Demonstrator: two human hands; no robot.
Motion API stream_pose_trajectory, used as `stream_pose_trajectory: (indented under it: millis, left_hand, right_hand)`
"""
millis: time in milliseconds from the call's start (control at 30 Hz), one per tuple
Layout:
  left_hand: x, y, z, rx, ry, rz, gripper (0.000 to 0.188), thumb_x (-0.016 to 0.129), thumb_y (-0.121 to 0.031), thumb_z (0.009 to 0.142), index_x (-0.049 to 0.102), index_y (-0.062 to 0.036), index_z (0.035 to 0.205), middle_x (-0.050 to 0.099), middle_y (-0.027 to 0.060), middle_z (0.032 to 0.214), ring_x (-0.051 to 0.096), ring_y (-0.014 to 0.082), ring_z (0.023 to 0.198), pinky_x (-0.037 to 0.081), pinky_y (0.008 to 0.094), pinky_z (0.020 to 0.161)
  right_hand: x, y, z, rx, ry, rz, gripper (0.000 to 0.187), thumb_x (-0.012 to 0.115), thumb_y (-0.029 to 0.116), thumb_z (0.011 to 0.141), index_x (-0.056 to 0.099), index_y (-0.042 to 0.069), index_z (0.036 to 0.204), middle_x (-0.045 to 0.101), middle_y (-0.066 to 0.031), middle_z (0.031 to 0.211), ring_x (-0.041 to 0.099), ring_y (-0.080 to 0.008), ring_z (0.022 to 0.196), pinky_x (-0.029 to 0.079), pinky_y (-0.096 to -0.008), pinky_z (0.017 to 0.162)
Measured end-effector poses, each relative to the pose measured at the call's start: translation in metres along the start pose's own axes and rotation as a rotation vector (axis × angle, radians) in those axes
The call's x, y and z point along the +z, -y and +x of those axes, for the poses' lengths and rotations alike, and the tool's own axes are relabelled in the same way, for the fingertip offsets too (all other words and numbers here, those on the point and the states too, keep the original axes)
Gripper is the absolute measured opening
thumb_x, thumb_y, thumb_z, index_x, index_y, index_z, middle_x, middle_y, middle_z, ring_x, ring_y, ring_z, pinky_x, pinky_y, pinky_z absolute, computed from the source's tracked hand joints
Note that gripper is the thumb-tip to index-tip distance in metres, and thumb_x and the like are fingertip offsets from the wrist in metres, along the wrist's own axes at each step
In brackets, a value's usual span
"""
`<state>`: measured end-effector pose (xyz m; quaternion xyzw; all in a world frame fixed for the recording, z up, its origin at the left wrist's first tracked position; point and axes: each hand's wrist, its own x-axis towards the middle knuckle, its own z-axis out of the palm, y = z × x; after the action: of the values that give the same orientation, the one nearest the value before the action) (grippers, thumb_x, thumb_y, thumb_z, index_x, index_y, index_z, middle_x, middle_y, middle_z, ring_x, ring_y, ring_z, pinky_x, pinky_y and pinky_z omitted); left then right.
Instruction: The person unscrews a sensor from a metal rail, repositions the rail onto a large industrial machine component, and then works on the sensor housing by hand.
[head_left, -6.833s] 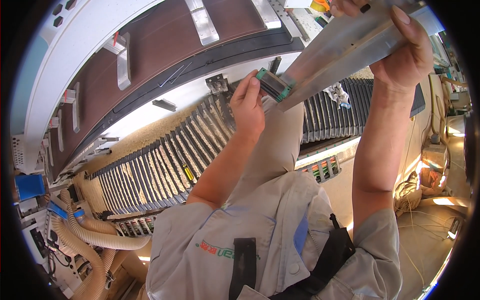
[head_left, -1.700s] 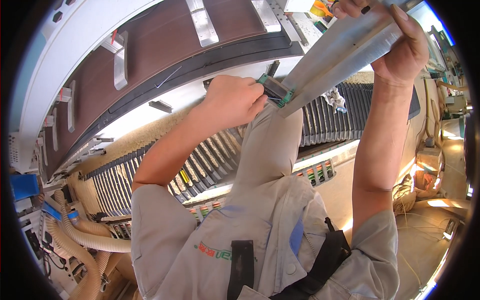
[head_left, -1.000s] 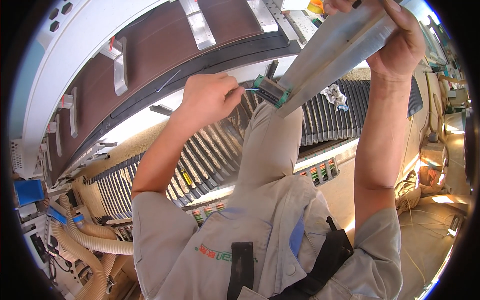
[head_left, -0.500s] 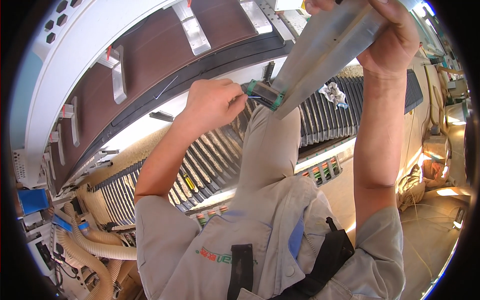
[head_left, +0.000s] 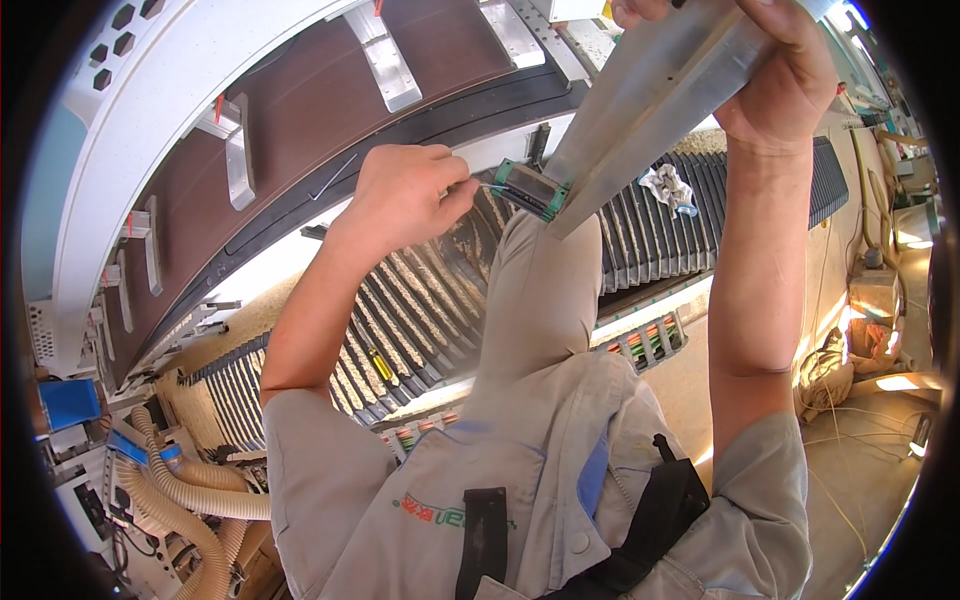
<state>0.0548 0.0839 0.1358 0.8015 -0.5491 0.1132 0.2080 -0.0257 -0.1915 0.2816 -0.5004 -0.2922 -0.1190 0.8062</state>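
Observation:
My left hand [head_left: 412, 197] is closed in a pinch on a thin metal rod [head_left: 488, 186], most of which the fingers hide. The rod's far end meets a green-and-black block [head_left: 531, 190] at the lower end of a long silver metal profile [head_left: 650, 105]. That profile slants up to the right, its lower end just above my knee. Higher up, my right hand [head_left: 785, 95] grips the profile's right side, thumb over the edge. Fingertips [head_left: 640, 10] show at the top edge, left of the profile; whose they are I cannot tell.
An L-shaped hex key [head_left: 333, 178] lies on the black rail of the brown-topped machine bed [head_left: 300, 100]. Below run ribbed dark bellows [head_left: 430, 310] strewn with sawdust, holding a yellow-handled tool [head_left: 380, 364] and a crumpled white rag [head_left: 668, 188]. Beige hoses [head_left: 190, 490] lie lower left.
My left hand has drawn back slightly left and up, with the rod still pinched. My right hand and the profile look the same.

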Motion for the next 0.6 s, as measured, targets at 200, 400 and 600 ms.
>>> stream_pose_trajectory:
  millis: [200,400,600]
  left_hand:
    - [-0.007,0.004,0.005,0.031,0.027,0.017,0.019,0.073,-0.021,0.085,0.065,-0.0115,0.071,0.059,0.0037,0.068,0.062,0.0285,0.062,0.046,0.0409,0.052]
    - [-0.006,0.006,0.01,0.095,0.052,0.01,0.016,0.075,-0.018,0.083,0.065,-0.0114,0.072,0.059,0.003,0.068,0.06,0.0267,0.061,0.044,0.0395,0.051]
    - [-0.006,0.003,0.01,0.093,0.048,-0.011,0.015,0.075,-0.017,0.082,0.065,-0.0111,0.072,0.059,0.0033,0.068,0.06,0.0264,0.06,0.044,0.0393,0.051]
  right_hand:
    - [-0.001,0.004,0.002,-0.011,0.002,-0.01,0.057,0.067,0.025,0.088,0.055,-0.004,0.135,0.067,-0.0164,0.094,0.068,-0.027,0.081,0.059,-0.0422,0.083]
    - [0.008,0.007,0.002,0.015,-0.002,-0.001,0.057,0.067,0.026,0.088,0.055,-0.005,0.135,0.067,-0.0162,0.093,0.068,-0.0268,0.082,0.059,-0.0429,0.082]
    - [0.002,0.002,0.002,-0.025,0.01,-0.03,0.057,0.067,0.026,0.088,0.055,-0.005,0.135,0.066,-0.0158,0.092,0.068,-0.0261,0.083,0.059,-0.0422,0.082]
